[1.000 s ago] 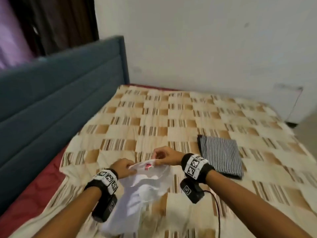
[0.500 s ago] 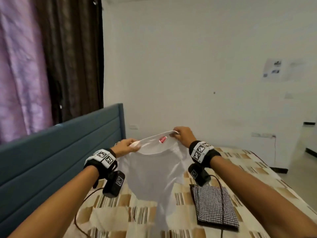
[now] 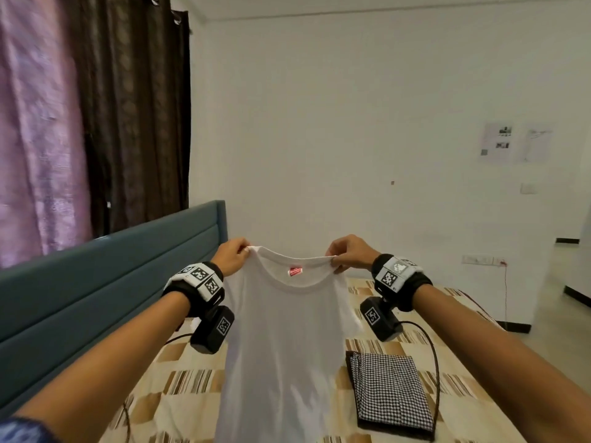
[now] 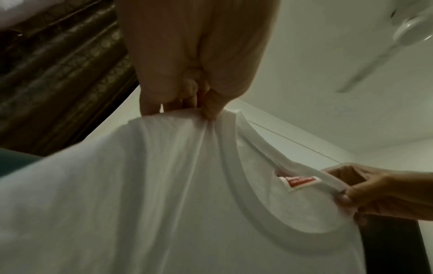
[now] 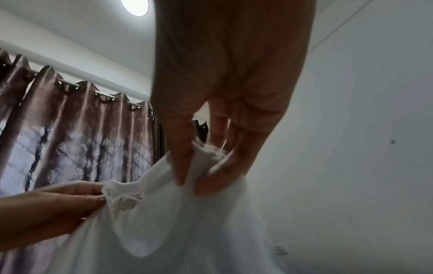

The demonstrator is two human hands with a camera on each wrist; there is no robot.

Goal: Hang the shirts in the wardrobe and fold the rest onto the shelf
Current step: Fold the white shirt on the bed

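Observation:
A white T-shirt (image 3: 284, 340) with a red neck label (image 3: 295, 271) hangs upright in front of me, above the bed. My left hand (image 3: 235, 255) pinches its left shoulder at the collar, and my right hand (image 3: 343, 255) pinches the right shoulder. In the left wrist view the left hand (image 4: 199, 103) bunches the T-shirt (image 4: 140, 194) fabric between thumb and fingers. The right wrist view has the right hand (image 5: 196, 172) clamped on a fold of the T-shirt (image 5: 187, 231). The shirt's lower hem runs out of view.
A folded black-and-white checked cloth (image 3: 390, 391) lies on the bed (image 3: 179, 382) to the right of the shirt. A teal headboard (image 3: 96, 282) runs along the left, with curtains (image 3: 96, 107) behind it. A white wall (image 3: 351, 123) stands ahead. No wardrobe or shelf shows.
Both hands have lifted the shirt off the bed and moved apart, so it now hangs spread by the shoulders. My view has tilted up toward the wall.

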